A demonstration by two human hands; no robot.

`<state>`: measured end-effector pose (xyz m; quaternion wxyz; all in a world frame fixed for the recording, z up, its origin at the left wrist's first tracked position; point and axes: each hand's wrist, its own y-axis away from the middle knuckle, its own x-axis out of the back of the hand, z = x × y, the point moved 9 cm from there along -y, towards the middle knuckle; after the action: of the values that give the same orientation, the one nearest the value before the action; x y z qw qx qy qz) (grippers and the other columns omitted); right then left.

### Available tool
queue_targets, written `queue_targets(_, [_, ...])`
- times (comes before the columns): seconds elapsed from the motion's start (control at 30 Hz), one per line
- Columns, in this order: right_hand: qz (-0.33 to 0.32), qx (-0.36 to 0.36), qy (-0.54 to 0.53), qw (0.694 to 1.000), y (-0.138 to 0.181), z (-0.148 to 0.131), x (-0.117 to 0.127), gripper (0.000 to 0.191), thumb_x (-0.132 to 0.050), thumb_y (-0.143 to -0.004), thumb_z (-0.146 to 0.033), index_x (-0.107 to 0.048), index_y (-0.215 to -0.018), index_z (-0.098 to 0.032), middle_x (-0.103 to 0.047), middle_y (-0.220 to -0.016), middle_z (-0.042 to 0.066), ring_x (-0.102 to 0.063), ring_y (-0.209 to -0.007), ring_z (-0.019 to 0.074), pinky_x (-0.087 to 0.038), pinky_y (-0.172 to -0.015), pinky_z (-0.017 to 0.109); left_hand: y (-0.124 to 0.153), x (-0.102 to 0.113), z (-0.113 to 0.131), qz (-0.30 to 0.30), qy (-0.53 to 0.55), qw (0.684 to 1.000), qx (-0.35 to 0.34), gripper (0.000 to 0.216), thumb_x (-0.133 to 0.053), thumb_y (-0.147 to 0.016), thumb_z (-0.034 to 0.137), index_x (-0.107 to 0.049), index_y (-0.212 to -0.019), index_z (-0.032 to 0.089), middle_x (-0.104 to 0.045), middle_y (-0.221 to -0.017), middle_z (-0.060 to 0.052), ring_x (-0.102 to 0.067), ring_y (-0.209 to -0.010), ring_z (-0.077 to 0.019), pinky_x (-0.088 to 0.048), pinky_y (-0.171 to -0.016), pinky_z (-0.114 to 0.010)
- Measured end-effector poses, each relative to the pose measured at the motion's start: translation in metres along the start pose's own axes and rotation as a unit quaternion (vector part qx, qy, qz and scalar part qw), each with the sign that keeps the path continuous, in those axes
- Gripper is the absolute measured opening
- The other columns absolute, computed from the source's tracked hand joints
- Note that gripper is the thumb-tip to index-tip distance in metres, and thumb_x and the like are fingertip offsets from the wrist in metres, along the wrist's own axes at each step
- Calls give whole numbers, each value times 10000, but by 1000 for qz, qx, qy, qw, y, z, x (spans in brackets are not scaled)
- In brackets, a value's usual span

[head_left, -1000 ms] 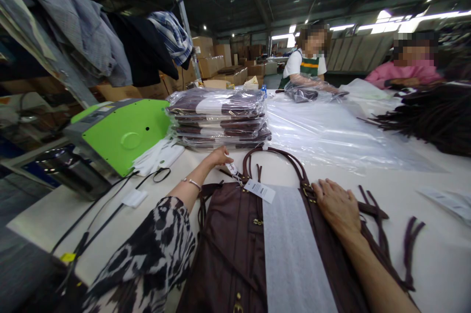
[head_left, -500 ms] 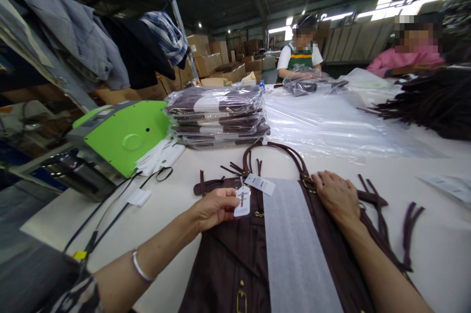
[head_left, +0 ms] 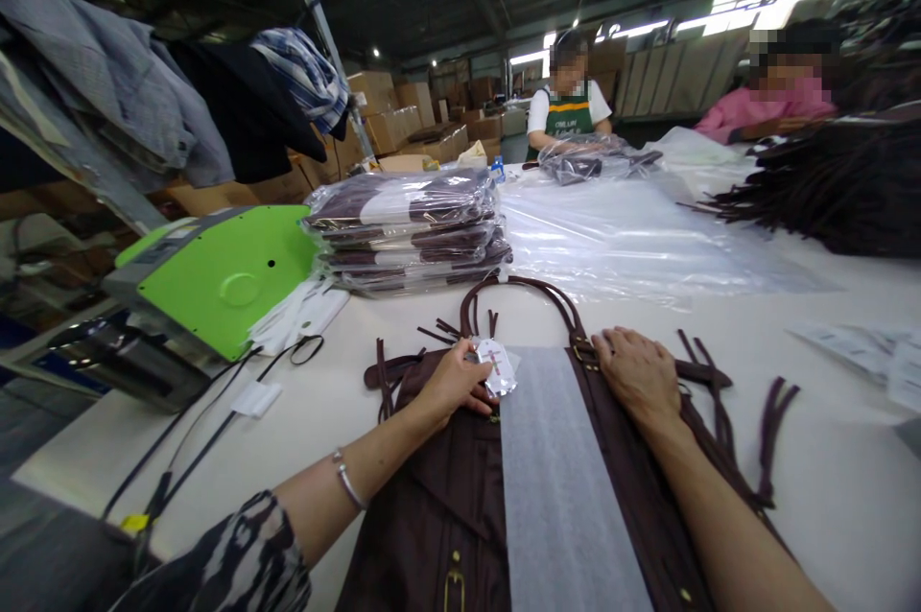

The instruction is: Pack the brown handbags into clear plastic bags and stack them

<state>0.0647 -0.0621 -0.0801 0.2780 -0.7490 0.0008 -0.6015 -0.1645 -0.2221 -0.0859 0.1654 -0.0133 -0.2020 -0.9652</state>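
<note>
A dark brown handbag (head_left: pixel 438 497) lies flat on the white table in front of me, handles pointing away. A white strip of wrapping paper (head_left: pixel 557 478) runs down its middle. My left hand (head_left: pixel 453 382) rests on the bag's top edge, its fingers pinched on a small white hang tag (head_left: pixel 498 366). My right hand (head_left: pixel 637 374) lies flat, palm down, on the bag's right side beside the handle ring, fingers slightly spread and holding nothing.
A stack of bagged brown handbags (head_left: pixel 407 228) sits behind, next to a green machine (head_left: pixel 216 276) with black cables. Clear plastic sheets (head_left: pixel 633 238) cover the far table. A pile of dark straps (head_left: pixel 827 190) lies right. Two other people work at the far end.
My left hand drew back from the handles with the tag, then moved up again onto the bag's top edge. The right hand stayed flat on the bag.
</note>
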Motion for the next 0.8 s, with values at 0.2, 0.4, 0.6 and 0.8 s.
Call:
queue_targets(0.2, [3, -6, -4, 1000, 0, 0, 1, 344, -388, -989, -360, -675, -1069, -190, -675, -1199, 96, -581, -1108, 243, -345, -962, 398, 20, 18, 44, 38, -358, 927, -102, 293, -554, -872, 498, -559, -888, 205, -644, -685, -15, -661, -609, -181, -500, -595, -279])
queue_targets(0.4, [3, -5, -7, 1000, -1, 0, 1, 328, -391, -992, -353, -674, -1049, -198, -686, -1168, 81, -588, -1096, 240, -350, -931, 388, 21, -21, 88, 32, -570, 743, -349, 318, -589, -907, 367, -591, -1190, 221, -632, -1239, -85, -547, -1200, -244, -373, -1043, -374])
queue_targets(0.6, [6, -8, -7, 1000, -1, -1, 4, 312, -411, -985, -349, -679, -1030, -196, -693, -1155, 78, -598, -1073, 239, -353, -927, 384, 5, -34, 53, -81, -595, 717, -353, 504, -678, -854, 438, -549, -1299, 238, -620, -1248, -82, -553, -1172, -242, -360, -1020, -373])
queue_targets(0.8, [4, -7, -5, 1000, -1, -1, 4, 327, -399, -988, -356, -681, -1025, -195, -697, -1133, 79, -603, -1043, 233, -356, -906, 377, 22, -7, 53, -98, -576, 729, -357, 370, -744, -783, 485, -677, -1044, 231, -665, -1044, -35, -570, -1050, -219, -342, -965, -335])
